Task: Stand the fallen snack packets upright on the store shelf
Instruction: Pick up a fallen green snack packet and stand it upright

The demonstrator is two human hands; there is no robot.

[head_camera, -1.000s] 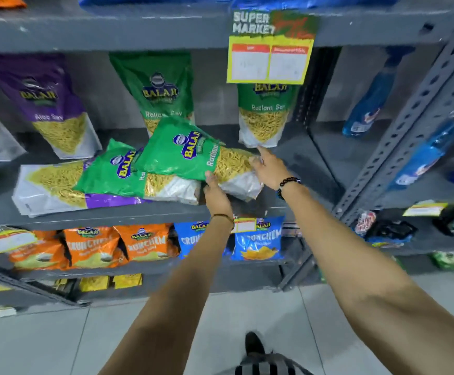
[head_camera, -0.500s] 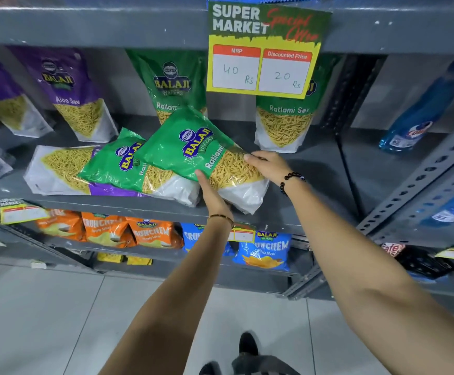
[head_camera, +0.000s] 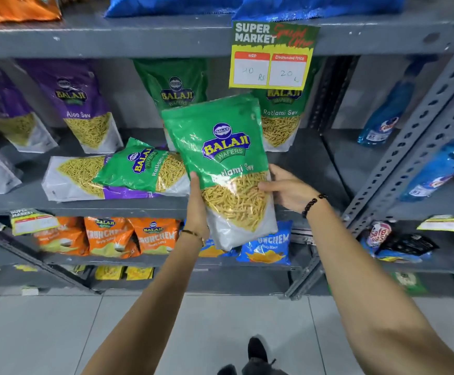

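Observation:
A green Ratlami Sev packet (head_camera: 220, 147) is held nearly upright, lifted off and in front of the grey shelf (head_camera: 301, 169). My left hand (head_camera: 197, 207) grips its lower left edge and my right hand (head_camera: 288, 189) grips its lower right side. To the left, a second green packet (head_camera: 142, 166) lies on its side over a fallen purple and white packet (head_camera: 71, 177). Behind the held packet, two green packets (head_camera: 174, 85) (head_camera: 281, 120) stand upright against the back wall.
Purple Aloo Sev packets (head_camera: 80, 104) stand at the back left. A yellow price card (head_camera: 272, 54) hangs from the shelf above. Orange and blue Crunchem bags (head_camera: 153, 235) fill the shelf below. Blue bottles (head_camera: 382, 123) stand in the right bay behind a perforated steel post (head_camera: 415, 139).
The top green packet lay tilted on the pile with both hands at its lower end. Both hands have since lifted it and turned it nearly upright.

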